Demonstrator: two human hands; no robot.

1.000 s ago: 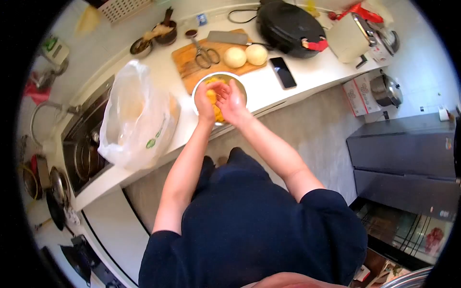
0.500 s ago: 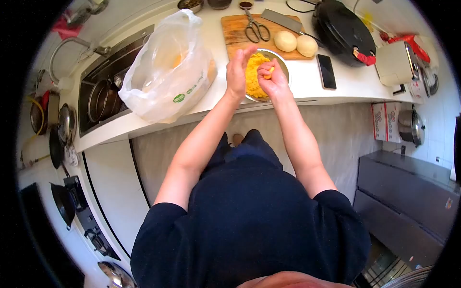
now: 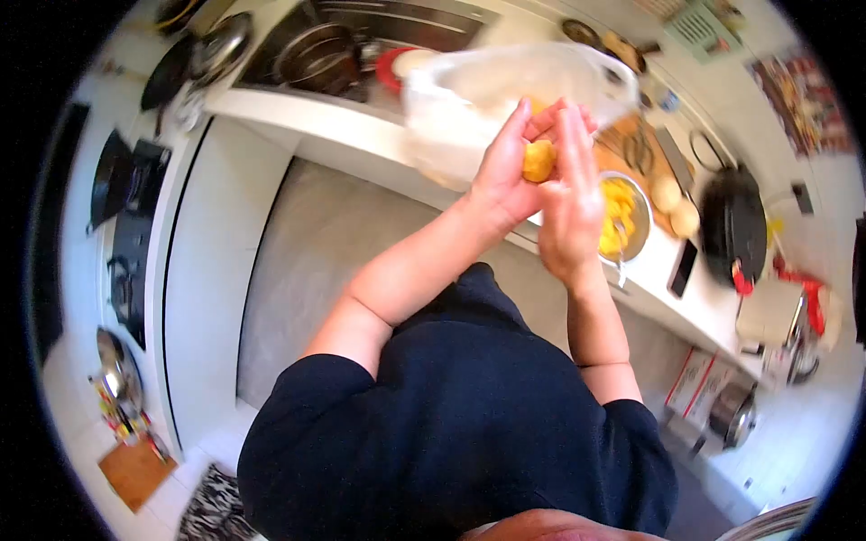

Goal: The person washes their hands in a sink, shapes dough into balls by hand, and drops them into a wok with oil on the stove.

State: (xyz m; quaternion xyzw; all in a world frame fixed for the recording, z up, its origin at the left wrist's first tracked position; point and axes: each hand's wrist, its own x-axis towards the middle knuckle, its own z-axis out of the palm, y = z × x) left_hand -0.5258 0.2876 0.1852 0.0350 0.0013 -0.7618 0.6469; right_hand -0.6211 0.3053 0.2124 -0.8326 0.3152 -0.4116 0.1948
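A ball of yellow mash (image 3: 539,161) is between my two palms, above the front edge of the counter. My left hand (image 3: 507,176) cups it from the left with the palm turned up. My right hand (image 3: 572,203) lies against its right side, fingers straight and pressed together. Just right of my right hand stands a metal bowl (image 3: 643,206) with yellow mash (image 3: 617,215) and a utensil handle in it. Behind my hands is a white plastic bag (image 3: 451,113); what it contains is only faintly visible.
At the right are a cutting board (image 3: 622,135) with scissors, a cleaver and two dough balls (image 3: 675,206), then a phone (image 3: 683,268) and a black electric pan (image 3: 732,216). The sink (image 3: 271,77) with a pot is at the back left.
Both hands have moved from over the bowl to its left, in front of the bag. The yellow lump, in my right fist before, is now a ball between both palms. The view has turned left.
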